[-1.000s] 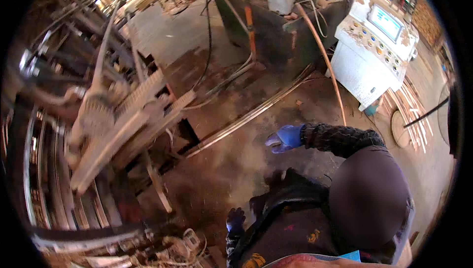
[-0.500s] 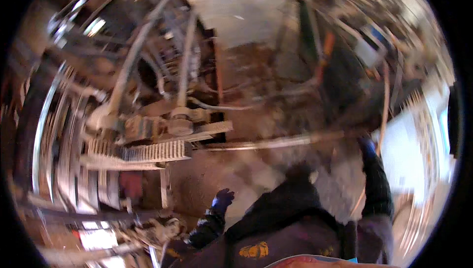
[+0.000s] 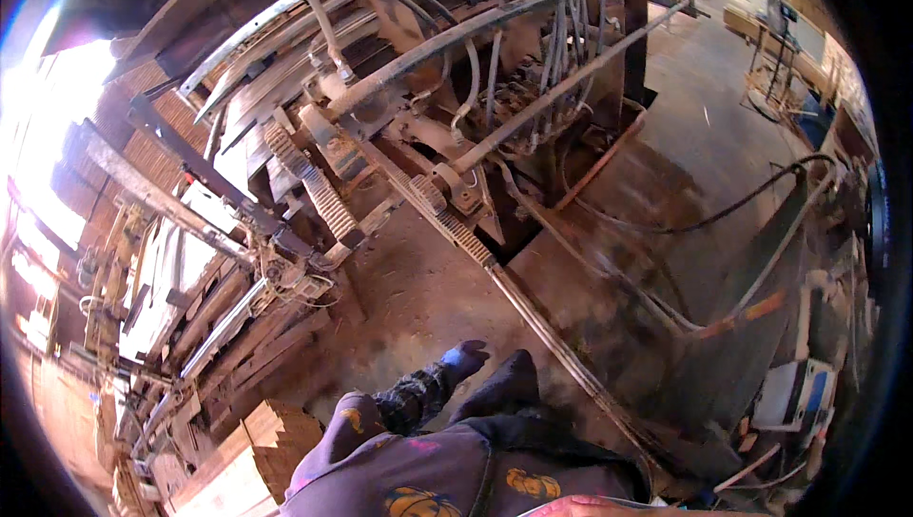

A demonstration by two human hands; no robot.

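Note:
My left hand (image 3: 465, 357), in a blue glove with darker fingertips, hangs over the dusty floor beside my dark-trousered leg. Its fingers look loosely stretched, and nothing shows in them. Beyond it stands a rusty machine with two toothed racks: a wide rack (image 3: 319, 189) and a narrower rack (image 3: 455, 227). Both are apart from the hand. From the narrower rack a long metal rail (image 3: 571, 355) runs down toward the lower right, past my leg. My right hand is out of view.
Thick pipes (image 3: 495, 18) cross above the machine. A black hose (image 3: 704, 225) lies across the floor at the right, near an orange-ended bar (image 3: 747, 312). A white-and-blue box (image 3: 794, 398) stands far right. Stacked wood (image 3: 252, 460) sits at the lower left.
My view has turned to the left, so the machine now lies slanted across the top. The right arm, seen at the right before, has left the view. My left hand still hangs low.

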